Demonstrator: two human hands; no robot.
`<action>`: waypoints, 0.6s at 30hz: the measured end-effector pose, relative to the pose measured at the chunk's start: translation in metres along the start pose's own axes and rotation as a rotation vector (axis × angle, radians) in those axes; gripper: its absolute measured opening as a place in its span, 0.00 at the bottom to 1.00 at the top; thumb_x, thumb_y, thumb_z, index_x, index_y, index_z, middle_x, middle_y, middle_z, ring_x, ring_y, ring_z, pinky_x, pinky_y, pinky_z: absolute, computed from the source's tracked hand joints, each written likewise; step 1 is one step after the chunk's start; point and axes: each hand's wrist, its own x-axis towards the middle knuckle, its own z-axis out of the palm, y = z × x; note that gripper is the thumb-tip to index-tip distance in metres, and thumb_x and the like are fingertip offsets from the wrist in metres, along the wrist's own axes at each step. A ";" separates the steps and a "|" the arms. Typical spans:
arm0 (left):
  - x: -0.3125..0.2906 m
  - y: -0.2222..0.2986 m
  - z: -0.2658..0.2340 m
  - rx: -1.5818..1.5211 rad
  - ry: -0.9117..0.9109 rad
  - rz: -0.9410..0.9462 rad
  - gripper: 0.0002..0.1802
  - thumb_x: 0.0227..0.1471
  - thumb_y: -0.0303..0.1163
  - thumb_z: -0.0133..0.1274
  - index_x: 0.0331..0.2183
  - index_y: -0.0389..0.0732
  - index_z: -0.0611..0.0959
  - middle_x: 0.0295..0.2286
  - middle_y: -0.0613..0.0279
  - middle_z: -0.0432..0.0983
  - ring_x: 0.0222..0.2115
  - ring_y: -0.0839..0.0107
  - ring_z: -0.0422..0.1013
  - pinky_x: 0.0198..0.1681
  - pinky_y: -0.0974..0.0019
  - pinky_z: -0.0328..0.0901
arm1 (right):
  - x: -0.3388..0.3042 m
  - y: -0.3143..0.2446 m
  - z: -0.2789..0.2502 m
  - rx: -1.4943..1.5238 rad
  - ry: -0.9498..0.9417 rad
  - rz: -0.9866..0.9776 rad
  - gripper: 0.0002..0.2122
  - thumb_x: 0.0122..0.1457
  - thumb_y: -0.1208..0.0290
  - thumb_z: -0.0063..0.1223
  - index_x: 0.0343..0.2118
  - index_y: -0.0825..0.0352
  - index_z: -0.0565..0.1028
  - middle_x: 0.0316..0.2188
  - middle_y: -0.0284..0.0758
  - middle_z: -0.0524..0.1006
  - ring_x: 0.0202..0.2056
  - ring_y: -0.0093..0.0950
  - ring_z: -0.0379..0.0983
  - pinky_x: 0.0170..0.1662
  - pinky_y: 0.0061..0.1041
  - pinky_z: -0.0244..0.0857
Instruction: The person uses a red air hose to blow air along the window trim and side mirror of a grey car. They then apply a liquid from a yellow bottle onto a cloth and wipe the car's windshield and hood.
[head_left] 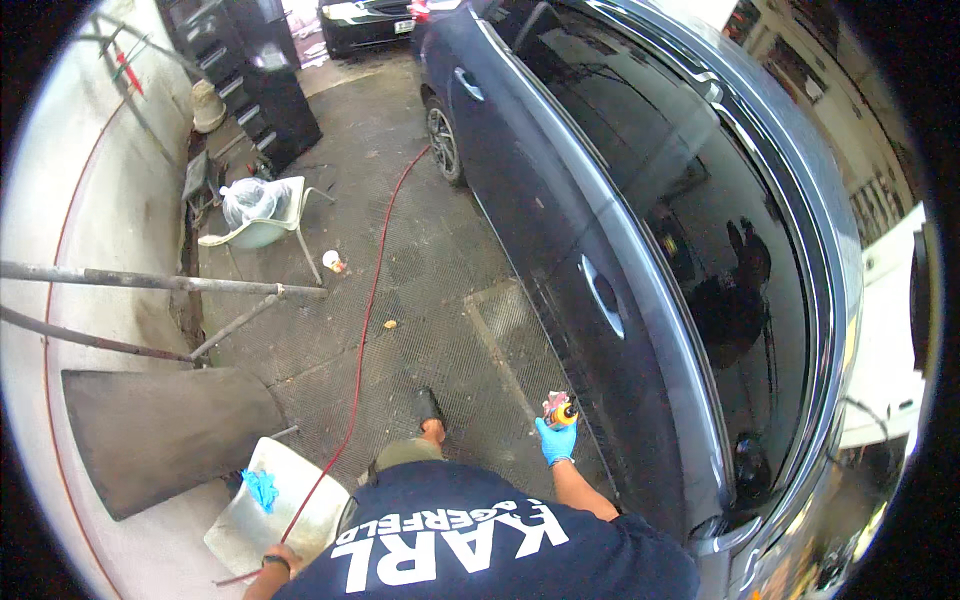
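Observation:
My right hand (pixel 557 441), in a blue glove, is closed around a small yellow bottle with a dark tip (pixel 565 412). Something pinkish-white shows beside the bottle in the same grip, too small to make out. The hand is low beside the dark blue car (pixel 650 400), near its lower side. At the lower left, my bare left hand (pixel 283 557) is closed on a thin red hose (pixel 358 385), at the edge of a white plastic chair (pixel 232 525). A crumpled blue glove (pixel 261 490) lies on that chair.
The hose runs across the textured floor (pixel 420 320) to the car's wheel (pixel 444 140). Along the left wall are metal pipes (pixel 150 281), a grey curved panel (pixel 170 430), another white chair (pixel 262 232) bearing a plastic bag, and a black drawer cabinet (pixel 265 95). A white cup (pixel 331 260) lies on the floor.

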 end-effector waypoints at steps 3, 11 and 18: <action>0.047 0.027 -0.056 0.135 0.017 0.056 0.34 0.55 0.59 0.53 0.49 0.40 0.85 0.52 0.49 0.78 0.53 0.54 0.75 0.57 0.54 0.69 | 0.047 -0.050 0.047 0.162 0.019 0.068 0.37 0.48 0.79 0.70 0.62 0.70 0.64 0.60 0.39 0.72 0.58 0.31 0.72 0.62 0.32 0.64; 0.156 0.078 -0.201 0.048 -0.144 0.190 0.34 0.58 0.57 0.51 0.54 0.41 0.82 0.57 0.49 0.74 0.55 0.52 0.73 0.57 0.53 0.68 | 0.222 -0.164 0.175 0.316 -0.040 -0.099 0.22 0.50 0.78 0.68 0.49 0.68 0.74 0.44 0.32 0.78 0.46 0.25 0.75 0.52 0.28 0.69; 0.161 0.139 -0.331 -0.048 -0.212 0.175 0.33 0.58 0.55 0.51 0.55 0.42 0.81 0.58 0.51 0.73 0.56 0.54 0.72 0.58 0.51 0.67 | 0.387 -0.205 0.290 0.086 -0.218 -0.106 0.35 0.50 0.83 0.65 0.63 0.70 0.64 0.54 0.36 0.75 0.54 0.27 0.73 0.59 0.30 0.67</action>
